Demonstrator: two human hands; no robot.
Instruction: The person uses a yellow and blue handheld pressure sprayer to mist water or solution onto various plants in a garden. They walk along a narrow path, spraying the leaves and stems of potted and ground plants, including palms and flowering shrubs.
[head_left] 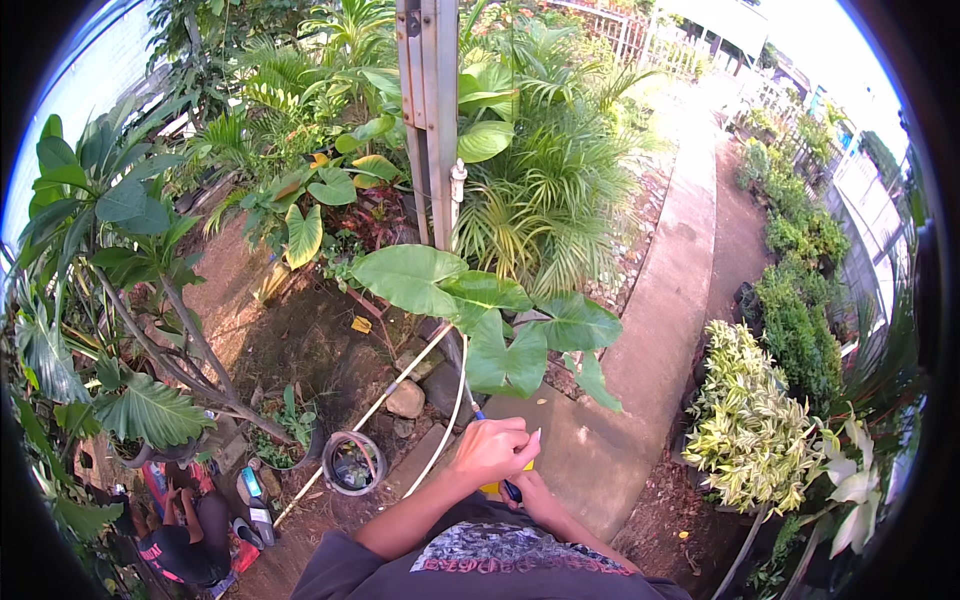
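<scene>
Close in front of my body, my left hand is closed in a fist around a tool with a blue and yellow handle. A thin shaft runs from it toward the large leaves. Just below, my right hand is closed beside a dark blue and yellow part of what looks like the same tool; its working end is hidden by foliage, so I cannot tell its kind. Broad green leaves spread just beyond my hands. A pale hose curves down left of my left hand, near a long light pole.
A round pot and a stone lie to the left. A metal post rises ahead. A concrete path runs far right, past a variegated shrub. At lower left, another person sits low among plants.
</scene>
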